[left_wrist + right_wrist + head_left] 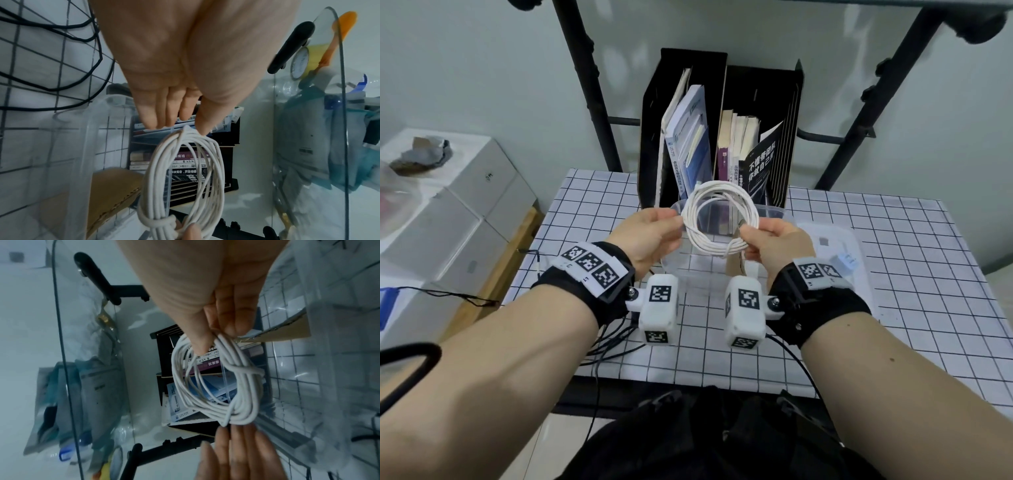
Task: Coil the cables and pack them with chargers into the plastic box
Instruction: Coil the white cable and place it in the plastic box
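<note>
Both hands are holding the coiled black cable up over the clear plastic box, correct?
Not quite: the coiled cable is white, not black, as the head view shows. The rest stands: the left hand and right hand hold it up over the clear plastic box.

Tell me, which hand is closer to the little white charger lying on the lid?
Right. The right hand pinches the white cable coil just left of the charger on the lid. The left hand holds the coil's far side, farther away.
</note>
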